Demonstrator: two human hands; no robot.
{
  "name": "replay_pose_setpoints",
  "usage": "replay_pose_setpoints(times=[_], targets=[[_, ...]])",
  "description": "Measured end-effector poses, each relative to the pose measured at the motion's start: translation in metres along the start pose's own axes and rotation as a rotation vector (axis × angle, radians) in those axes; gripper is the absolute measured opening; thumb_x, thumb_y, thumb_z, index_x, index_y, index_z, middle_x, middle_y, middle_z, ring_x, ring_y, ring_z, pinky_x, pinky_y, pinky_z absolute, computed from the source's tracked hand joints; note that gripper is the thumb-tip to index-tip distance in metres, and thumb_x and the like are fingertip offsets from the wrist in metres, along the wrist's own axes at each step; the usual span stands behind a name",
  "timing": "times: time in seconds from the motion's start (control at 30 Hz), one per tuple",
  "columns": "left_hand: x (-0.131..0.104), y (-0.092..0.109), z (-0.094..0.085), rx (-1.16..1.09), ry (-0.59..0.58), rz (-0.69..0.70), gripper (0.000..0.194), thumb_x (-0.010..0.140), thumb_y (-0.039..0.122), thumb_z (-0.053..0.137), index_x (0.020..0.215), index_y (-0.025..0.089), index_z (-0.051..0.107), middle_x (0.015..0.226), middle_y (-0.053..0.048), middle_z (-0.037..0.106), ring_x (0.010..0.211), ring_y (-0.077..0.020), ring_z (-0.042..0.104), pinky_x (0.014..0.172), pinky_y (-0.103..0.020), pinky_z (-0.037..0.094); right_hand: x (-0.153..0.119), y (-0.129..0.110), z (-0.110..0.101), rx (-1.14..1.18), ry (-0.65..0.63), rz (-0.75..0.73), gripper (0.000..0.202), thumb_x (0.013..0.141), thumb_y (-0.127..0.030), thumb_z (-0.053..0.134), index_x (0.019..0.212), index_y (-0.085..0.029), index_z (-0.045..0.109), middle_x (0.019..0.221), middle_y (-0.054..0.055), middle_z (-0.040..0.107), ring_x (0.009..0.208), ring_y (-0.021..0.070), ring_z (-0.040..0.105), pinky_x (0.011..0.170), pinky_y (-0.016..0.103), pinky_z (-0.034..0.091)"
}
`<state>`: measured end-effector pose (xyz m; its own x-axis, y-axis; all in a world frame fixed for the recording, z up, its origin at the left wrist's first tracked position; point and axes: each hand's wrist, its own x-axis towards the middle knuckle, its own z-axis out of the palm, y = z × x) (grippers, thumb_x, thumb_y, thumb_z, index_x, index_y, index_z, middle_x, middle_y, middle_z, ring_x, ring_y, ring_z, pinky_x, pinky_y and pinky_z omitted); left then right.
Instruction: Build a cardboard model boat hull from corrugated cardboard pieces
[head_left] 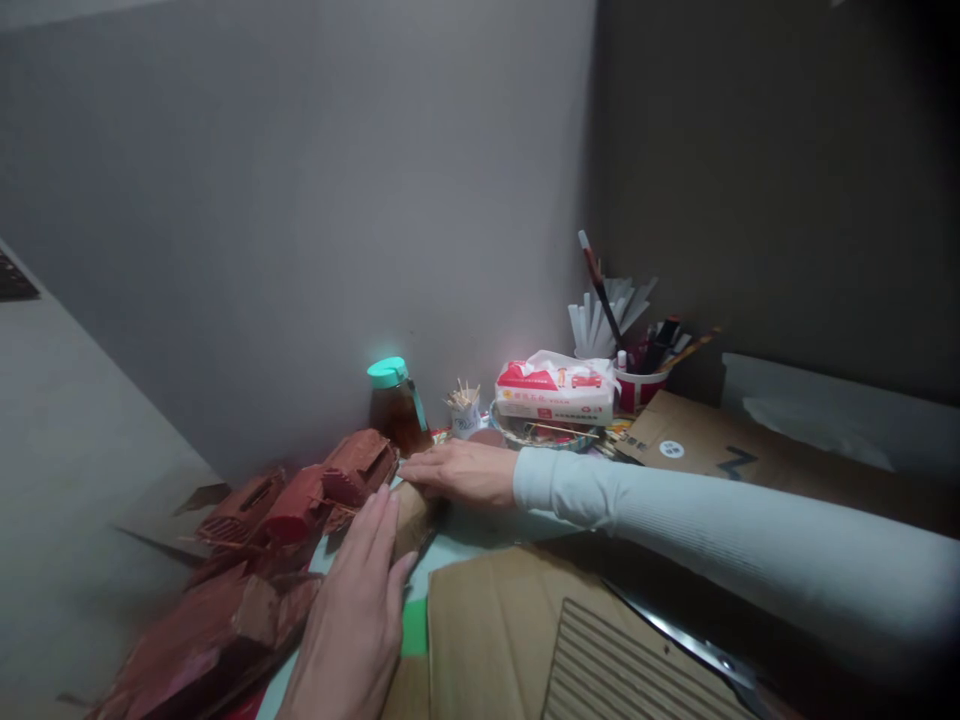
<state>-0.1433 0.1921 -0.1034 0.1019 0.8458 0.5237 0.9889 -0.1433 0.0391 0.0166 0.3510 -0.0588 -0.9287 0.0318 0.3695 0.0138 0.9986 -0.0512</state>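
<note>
A small bent piece of brown cardboard (411,515) lies between my two hands on the pale tabletop. My left hand (352,610) rests along its near left side, fingers straight and together, the thumb at its lower end. Reaching in from the right, my right hand (469,473) closes over the far end of the piece; its fingertips are partly hidden. Right of my left hand lies a flat cardboard sheet (487,620) with a patch of dark parallel lines. Scissors (690,645) lie along that sheet's right edge, below my right forearm.
Reddish-brown painted cardboard pieces (300,510) pile up at left. Along the wall stand a jar with a turquoise lid (388,373), a cup of toothpicks (464,408), a tissue pack (555,390) on a basket, and a cup of pens (641,388). A cardboard box (697,435) lies at right.
</note>
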Motion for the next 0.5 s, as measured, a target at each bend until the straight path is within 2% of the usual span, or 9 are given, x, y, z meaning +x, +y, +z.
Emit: replay_pose_setpoints(times=[0.07, 0.17, 0.33, 0.5], targets=[[0.000, 0.002, -0.001, -0.008, -0.001, -0.023, 0.049, 0.098, 0.029, 0.032, 0.144, 0.012, 0.040, 0.151, -0.015, 0.043, 0.138, -0.0227, 0.040, 0.109, -0.049, 0.038, 0.001, -0.001, 0.001, -0.010, -0.005, 0.030, 0.029, 0.095, -0.025, 0.059, 0.123, -0.017, 0.057, 0.125, 0.009, 0.059, 0.106, 0.0236, 0.062, 0.088, 0.045, 0.053], [0.000, 0.003, -0.005, -0.015, -0.004, -0.072, 0.049, 0.098, 0.030, 0.033, 0.143, 0.014, 0.042, 0.153, -0.016, 0.038, 0.138, -0.0262, 0.041, 0.106, -0.054, 0.040, -0.001, -0.002, 0.001, -0.037, -0.016, 0.084, 0.032, 0.096, -0.022, 0.055, 0.128, -0.016, 0.054, 0.125, 0.010, 0.060, 0.111, 0.0264, 0.058, 0.091, 0.048, 0.050], [0.003, -0.002, -0.012, -0.049, -0.022, -0.091, 0.049, 0.097, 0.031, 0.031, 0.139, 0.013, 0.048, 0.140, -0.015, 0.057, 0.129, -0.0256, 0.053, 0.105, -0.054, 0.043, -0.004, -0.007, -0.002, -0.071, -0.030, 0.187, 0.029, 0.098, -0.024, 0.051, 0.125, -0.019, 0.058, 0.108, 0.010, 0.066, 0.110, 0.0296, 0.056, 0.091, 0.054, 0.044], [0.007, -0.012, -0.016, -0.066, -0.001, -0.095, 0.046, 0.096, 0.029, 0.031, 0.131, 0.013, 0.057, 0.129, -0.015, 0.066, 0.117, -0.0257, 0.062, 0.100, -0.051, 0.049, 0.001, -0.009, -0.003, 0.000, -0.018, 0.313, 0.029, 0.095, -0.030, 0.058, 0.121, -0.017, 0.058, 0.121, 0.008, 0.060, 0.104, 0.0236, 0.061, 0.089, 0.046, 0.051]])
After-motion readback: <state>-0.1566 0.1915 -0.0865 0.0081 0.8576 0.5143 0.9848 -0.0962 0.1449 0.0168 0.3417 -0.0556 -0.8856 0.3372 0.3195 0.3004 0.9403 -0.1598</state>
